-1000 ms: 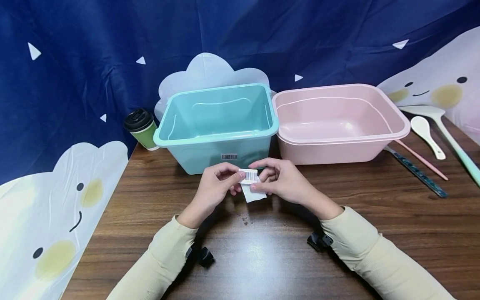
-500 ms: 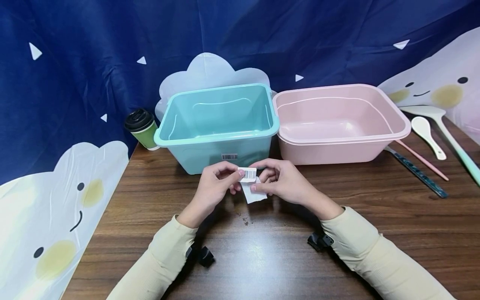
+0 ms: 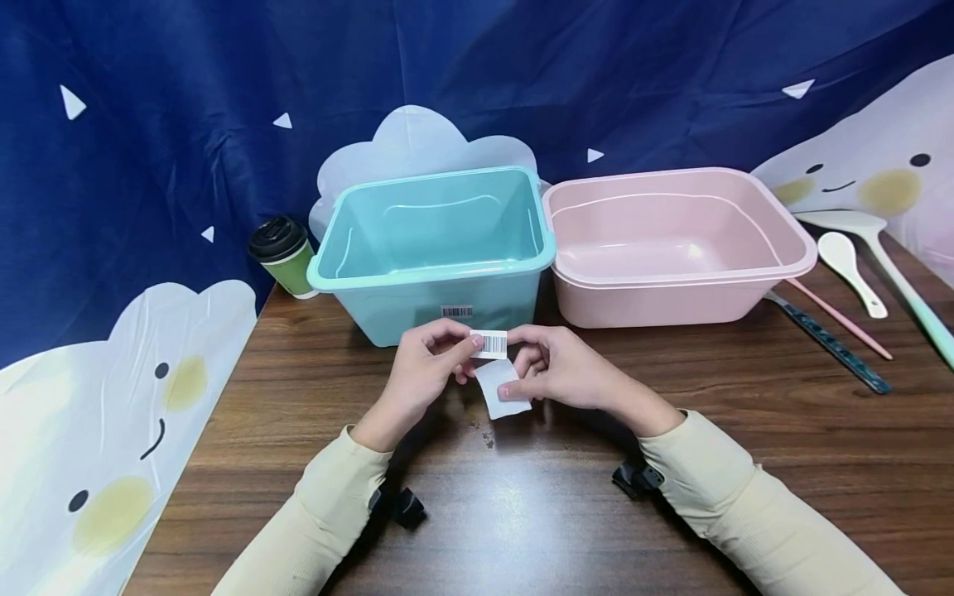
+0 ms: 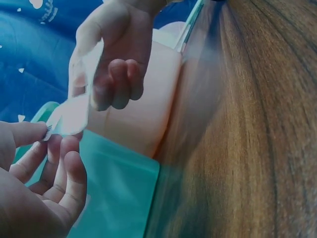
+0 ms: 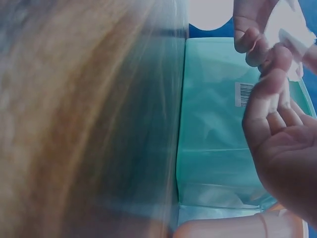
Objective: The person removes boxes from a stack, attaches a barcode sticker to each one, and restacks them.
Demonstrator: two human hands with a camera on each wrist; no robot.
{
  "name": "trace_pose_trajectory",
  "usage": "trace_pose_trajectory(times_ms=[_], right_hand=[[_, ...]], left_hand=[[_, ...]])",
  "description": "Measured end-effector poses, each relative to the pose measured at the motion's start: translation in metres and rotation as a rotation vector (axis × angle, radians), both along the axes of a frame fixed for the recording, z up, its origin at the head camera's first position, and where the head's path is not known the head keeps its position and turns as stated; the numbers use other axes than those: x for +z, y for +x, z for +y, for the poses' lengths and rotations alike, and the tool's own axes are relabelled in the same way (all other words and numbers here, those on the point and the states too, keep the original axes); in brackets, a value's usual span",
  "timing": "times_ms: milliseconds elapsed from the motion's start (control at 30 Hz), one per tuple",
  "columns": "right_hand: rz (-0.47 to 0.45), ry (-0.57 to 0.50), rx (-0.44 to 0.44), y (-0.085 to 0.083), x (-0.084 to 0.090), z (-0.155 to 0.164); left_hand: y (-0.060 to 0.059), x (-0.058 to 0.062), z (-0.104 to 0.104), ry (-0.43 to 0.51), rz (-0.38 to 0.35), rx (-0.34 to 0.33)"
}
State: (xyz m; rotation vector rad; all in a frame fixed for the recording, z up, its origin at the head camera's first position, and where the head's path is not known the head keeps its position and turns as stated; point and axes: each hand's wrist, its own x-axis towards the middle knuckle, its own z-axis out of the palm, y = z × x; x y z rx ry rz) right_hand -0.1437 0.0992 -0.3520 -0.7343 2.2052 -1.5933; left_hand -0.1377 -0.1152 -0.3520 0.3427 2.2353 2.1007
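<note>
My left hand pinches the left end of a small white barcode sticker between thumb and index finger. Just below it, my right hand holds a piece of white backing paper, its thumb on the paper's face. The right index fingertip is right at the sticker's right end. In the head view a narrow gap shows between sticker and paper. From the left wrist, the white paper appears bent and spans the two hands. A second barcode label is on the front of the teal bin.
Right of the teal bin stands a pink basin. A green cup with a black lid is at the left. On the right lie a white spoon, a long-handled utensil, a pink stick and a blue-patterned handle.
The sticker has risen slightly and lies flatter, while the backing paper has dropped away below it. The right thumb has moved down with the paper; the arms have barely moved.
</note>
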Motion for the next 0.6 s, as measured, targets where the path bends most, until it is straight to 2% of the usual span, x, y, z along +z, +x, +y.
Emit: trace_pose_trajectory(times_ms=[133, 300, 600], right_hand=[[-0.011, 0.02, 0.05, 0.0, -0.0008, -0.0003], [-0.037, 0.023, 0.069, -0.0003, -0.0018, 0.0], [-0.084, 0.018, 0.047, -0.0007, -0.0006, -0.0006]], left_hand=[[0.0003, 0.0005, -0.0002, 0.005, 0.0, -0.007], [0.0006, 0.0005, -0.0007, 0.003, 0.0, -0.006], [0.0003, -0.0005, -0.0003, 0.006, -0.011, -0.014]])
